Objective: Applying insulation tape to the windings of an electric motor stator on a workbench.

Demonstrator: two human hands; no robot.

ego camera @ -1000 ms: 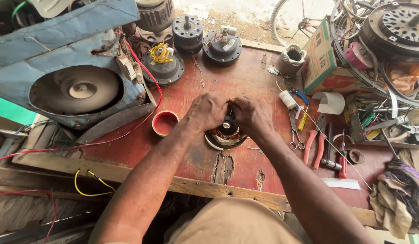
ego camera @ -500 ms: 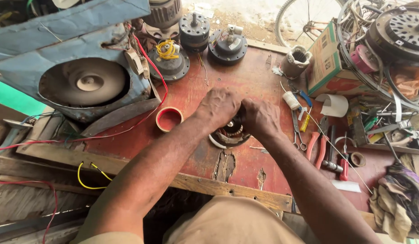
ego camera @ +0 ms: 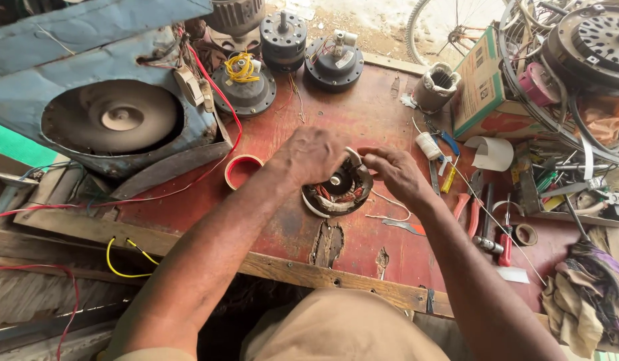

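At the centre of the red worktop (ego camera: 363,113) the open motor stator (ego camera: 336,192) lies flat. Our hands have lifted off it since a moment ago: the left hand (ego camera: 311,155) and right hand (ego camera: 395,172), at its twelve and two o'clock, now pinch a pale strip (ego camera: 353,157), perhaps tape, above the windings.

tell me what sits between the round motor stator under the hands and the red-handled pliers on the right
In the head view, between the round motor stator and the red-handled pliers lie a loose white wire and the right hand.
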